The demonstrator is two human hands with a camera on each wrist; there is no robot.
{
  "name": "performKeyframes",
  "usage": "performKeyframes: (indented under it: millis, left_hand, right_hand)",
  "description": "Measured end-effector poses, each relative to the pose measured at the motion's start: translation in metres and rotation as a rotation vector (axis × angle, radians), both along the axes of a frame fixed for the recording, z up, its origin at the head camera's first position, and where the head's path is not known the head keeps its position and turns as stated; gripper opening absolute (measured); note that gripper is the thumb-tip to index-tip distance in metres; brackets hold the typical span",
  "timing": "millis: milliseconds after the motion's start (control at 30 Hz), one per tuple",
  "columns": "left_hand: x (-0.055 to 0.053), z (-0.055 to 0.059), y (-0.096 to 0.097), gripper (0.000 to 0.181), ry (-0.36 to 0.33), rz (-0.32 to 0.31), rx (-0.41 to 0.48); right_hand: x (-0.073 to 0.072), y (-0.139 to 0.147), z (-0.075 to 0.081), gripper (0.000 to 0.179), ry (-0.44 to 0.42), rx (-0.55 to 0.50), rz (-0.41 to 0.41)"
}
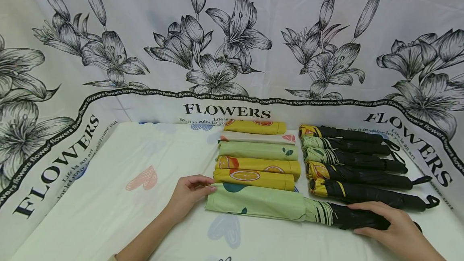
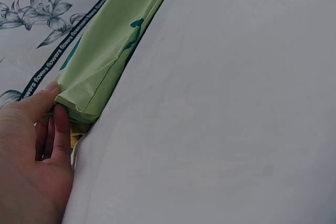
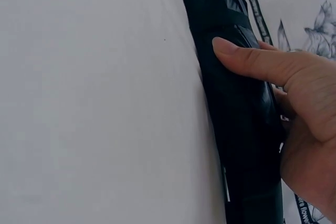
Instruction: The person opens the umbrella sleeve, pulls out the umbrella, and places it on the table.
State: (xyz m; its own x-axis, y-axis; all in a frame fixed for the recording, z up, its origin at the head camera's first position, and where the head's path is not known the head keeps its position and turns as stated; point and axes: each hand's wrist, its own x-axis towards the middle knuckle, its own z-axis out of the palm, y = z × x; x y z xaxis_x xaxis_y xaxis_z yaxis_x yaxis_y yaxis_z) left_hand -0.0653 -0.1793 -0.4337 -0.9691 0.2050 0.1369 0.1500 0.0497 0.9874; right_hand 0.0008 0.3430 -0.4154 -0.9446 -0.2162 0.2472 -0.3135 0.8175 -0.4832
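Note:
A folded black umbrella (image 1: 357, 216) with a green-striped end lies across the near part of the bed-like white surface. Its striped end meets a light green fabric sleeve (image 1: 261, 204) with dark leaf prints; how far it goes inside is hidden. My left hand (image 1: 189, 197) pinches the sleeve's far left corner between thumb and fingers, as the left wrist view shows on the green cloth (image 2: 100, 61). Around the black part of the umbrella (image 3: 231, 87), my right hand (image 3: 304, 98) curls, thumb on top and fingers mostly hidden behind it.
Behind the green sleeve lies a stack of flat sleeves, including a yellow one with orange prints (image 1: 268, 179) and a green one (image 1: 253, 151). Several folded black umbrellas (image 1: 373, 194) lie in a row at right. A flower-printed curtain (image 1: 232, 75) stands behind.

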Motion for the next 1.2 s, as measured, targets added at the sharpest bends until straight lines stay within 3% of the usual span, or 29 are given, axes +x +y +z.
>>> performKeyframes:
  millis: [467,833,1200]
  left_hand:
    - [-0.001,0.001,0.002,0.021,0.013,0.002,-0.001]
    - [0.000,0.003,0.001,0.022,0.009,0.001,-0.004]
    - [0.000,0.003,0.000,0.022,0.010,-0.003,-0.003]
  right_hand:
    - [-0.003,0.021,0.002,0.060,-0.127,0.078,-0.100]
    - [-0.004,0.033,0.004,0.063,-0.205,0.063,-0.154]
    - [-0.003,0.038,0.001,0.061,-0.103,0.079,-0.176]
